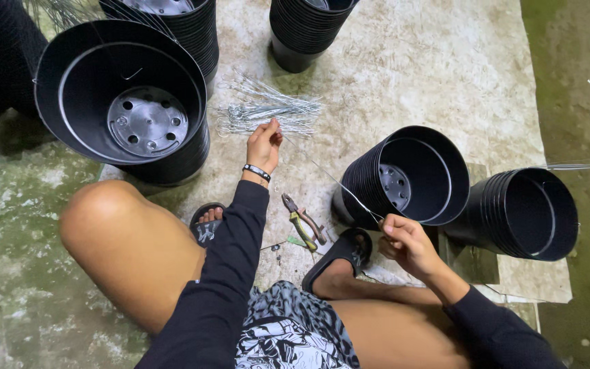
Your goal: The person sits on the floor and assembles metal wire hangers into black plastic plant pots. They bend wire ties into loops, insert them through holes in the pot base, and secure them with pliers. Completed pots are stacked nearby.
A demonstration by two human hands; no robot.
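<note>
Currently left hand [264, 145] and right hand [408, 242] each pinch an end of one thin steel wire [336, 182], stretched above the concrete floor [404, 75]. Bundle of cut grey wires [271, 109] waits; stacked black plastic pots [411, 176] mostly unwired, I'd judge.

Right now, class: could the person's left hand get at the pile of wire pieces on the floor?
Probably yes. The left hand hovers just beside the pile of wire pieces, with bare floor between them; however, its fingers already pinch one end of a thin wire.
</note>
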